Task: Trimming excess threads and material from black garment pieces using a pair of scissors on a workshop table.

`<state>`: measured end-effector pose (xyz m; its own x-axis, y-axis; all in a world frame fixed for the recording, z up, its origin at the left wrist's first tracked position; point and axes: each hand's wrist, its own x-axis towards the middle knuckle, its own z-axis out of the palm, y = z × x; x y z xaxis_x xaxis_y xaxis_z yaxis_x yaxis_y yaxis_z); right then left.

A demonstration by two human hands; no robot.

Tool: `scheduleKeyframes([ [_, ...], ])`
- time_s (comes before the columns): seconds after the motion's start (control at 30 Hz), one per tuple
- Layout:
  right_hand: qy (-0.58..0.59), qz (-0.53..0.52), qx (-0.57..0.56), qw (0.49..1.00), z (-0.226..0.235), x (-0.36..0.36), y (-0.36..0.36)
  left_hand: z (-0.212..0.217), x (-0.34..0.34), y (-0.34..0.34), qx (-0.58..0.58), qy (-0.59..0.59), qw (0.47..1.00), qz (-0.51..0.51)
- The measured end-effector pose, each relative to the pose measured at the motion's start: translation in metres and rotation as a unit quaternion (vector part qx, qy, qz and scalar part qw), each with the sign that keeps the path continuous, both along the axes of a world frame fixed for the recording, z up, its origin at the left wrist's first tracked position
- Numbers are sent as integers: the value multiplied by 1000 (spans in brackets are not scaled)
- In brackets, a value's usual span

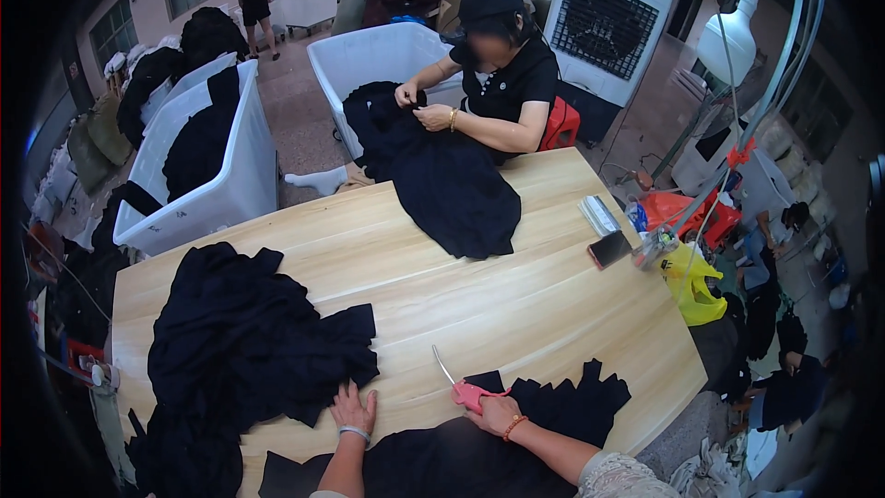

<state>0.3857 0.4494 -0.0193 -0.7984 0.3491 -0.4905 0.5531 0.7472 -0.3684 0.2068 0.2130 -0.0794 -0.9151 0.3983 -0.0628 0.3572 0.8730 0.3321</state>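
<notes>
My left hand [355,409] lies flat with fingers spread on the edge of a pile of black garments [249,341] at the table's left. My right hand [493,410] grips pink-handled scissors [461,385], blade pointing up and left over the wood. A black garment [498,433] lies spread along the near edge under my right wrist. Across the wooden table [516,304] a seated person in black handles another dark garment [442,175] with both hands.
White bins [221,189] holding dark clothes stand at the left; another white bin [369,55] is behind the table. A phone [608,247] and a small stack [599,214] lie at the right edge. A yellow bag [691,281], red items and a large fan unit [604,28] are beyond.
</notes>
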Motion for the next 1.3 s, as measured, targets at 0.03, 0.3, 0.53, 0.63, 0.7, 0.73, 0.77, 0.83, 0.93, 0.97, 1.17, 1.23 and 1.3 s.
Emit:
scheduleKeyframes([
  [0.03,-2,-1,-2,1000,-1,0,-1,-2,-1,0,-2,-2,1000,-1],
  [0.3,59,-26,48,997,-5,1,-8,0,4,2,26,19,999,9],
  [0.53,61,-33,50,996,-9,-1,-13,2,5,-2,22,8,999,24],
  [0.63,77,-33,57,995,-13,2,-13,2,6,0,29,23,999,16],
  [0.7,82,-33,70,994,-14,3,-13,2,5,0,26,18,999,16],
  [0.73,81,-32,69,994,-14,2,-13,2,5,0,24,13,1000,15],
  [0.77,81,-34,65,994,-12,1,-13,1,5,-2,23,13,1000,17],
  [0.83,80,-33,59,994,-11,0,-14,-4,5,-5,19,49,999,10],
  [0.93,78,-29,69,994,-12,0,-14,-4,6,-3,21,53,998,12],
  [0.97,82,-30,73,994,-13,1,-13,-4,6,-2,21,53,998,15],
  [1.17,89,-27,79,992,-12,1,-12,-5,7,0,21,39,999,20],
  [1.23,88,-23,75,993,-11,-1,-12,-7,7,-1,17,39,999,18],
  [1.3,104,-28,81,991,-8,-2,-13,-8,7,-1,16,47,999,19],
])
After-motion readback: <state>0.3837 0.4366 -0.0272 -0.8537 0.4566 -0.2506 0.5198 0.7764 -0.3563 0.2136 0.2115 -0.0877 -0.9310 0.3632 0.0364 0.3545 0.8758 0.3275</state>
